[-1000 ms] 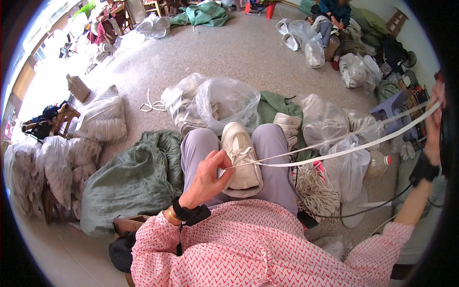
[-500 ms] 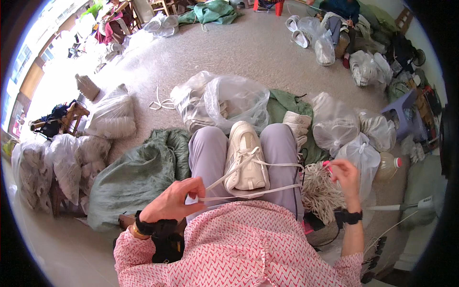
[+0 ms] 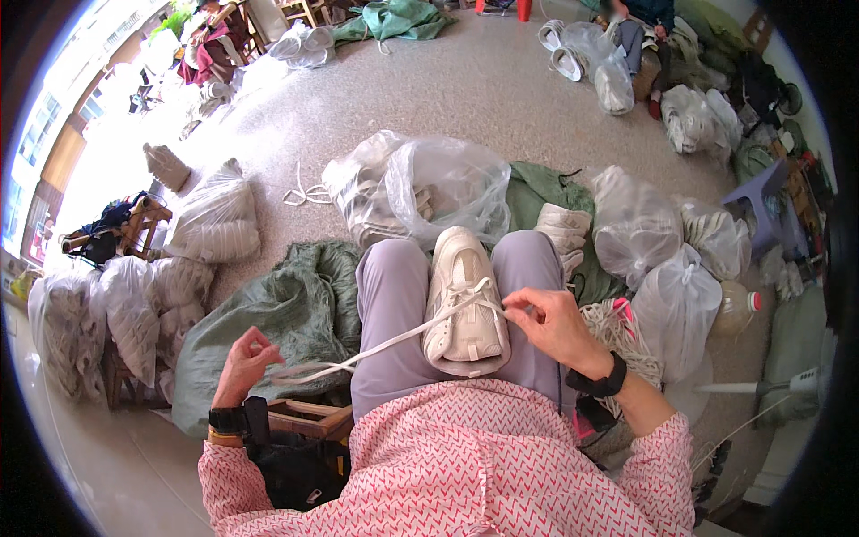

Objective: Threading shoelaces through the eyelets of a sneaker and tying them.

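A cream-white sneaker [image 3: 463, 333] rests between my knees, with its toe pointing away from me. Its white shoelace [image 3: 394, 340] runs from the eyelets across my left thigh in a long stretch. Out to the left, my left hand [image 3: 242, 365] pinches the far part of that lace. My right hand [image 3: 557, 329] is beside the sneaker's right edge, thumb and fingertips closed on the lace by the eyelets. A hank of loose white laces [image 3: 617, 336] lies partly behind my right wrist.
Green cloth [image 3: 268, 313] spreads at my left, beside bagged shoes [image 3: 134, 313]. A clear bag of shoes [image 3: 420, 183] lies ahead; stacked pale shoe pieces [image 3: 564, 233] and more bags [image 3: 676, 300] stand at right. A seated person [image 3: 640, 36] is at the far right.
My left hand has moved out to the left, drawing the lace long. My right hand has come in from the pink-tied laces to the sneaker's side.
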A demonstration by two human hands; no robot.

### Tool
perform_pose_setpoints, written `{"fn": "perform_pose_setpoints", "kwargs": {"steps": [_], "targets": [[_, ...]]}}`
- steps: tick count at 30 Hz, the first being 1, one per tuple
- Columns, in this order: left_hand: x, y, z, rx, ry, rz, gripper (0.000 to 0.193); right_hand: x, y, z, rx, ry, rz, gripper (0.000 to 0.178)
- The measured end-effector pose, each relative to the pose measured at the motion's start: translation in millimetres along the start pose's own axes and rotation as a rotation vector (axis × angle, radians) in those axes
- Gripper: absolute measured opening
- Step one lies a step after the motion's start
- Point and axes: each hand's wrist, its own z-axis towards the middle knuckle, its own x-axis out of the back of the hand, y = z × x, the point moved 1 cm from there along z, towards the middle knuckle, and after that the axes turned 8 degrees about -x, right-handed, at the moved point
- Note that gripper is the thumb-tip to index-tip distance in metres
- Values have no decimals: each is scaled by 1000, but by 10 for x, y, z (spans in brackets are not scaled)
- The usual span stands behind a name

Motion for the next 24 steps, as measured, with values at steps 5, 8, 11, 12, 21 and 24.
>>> {"fn": "perform_pose_setpoints", "kwargs": {"steps": [5, 8, 11, 12, 21, 24], "targets": [[-438, 407, 187, -179, -60, -101, 10, -96, 56, 304, 49, 124, 54, 20], [-1014, 594, 327, -385, -175, -190, 7, -169, 77, 429, 5, 99, 93, 24], [-1555, 931, 392, -660, -232, -10, 12, -219, 63, 455, 29, 60, 66, 23], [-1708, 1041, 413, -660, -231, -13, 12, -217, 32, 451, 36, 55, 53, 22], [-2307, 1191, 739, -933, -206, 154, 13, -191, -26, 457, 86, 38, 59, 21], [-2318, 1198, 739, -975, -191, 183, 10, -180, -2, 472, 83, 24, 89, 21]]}}
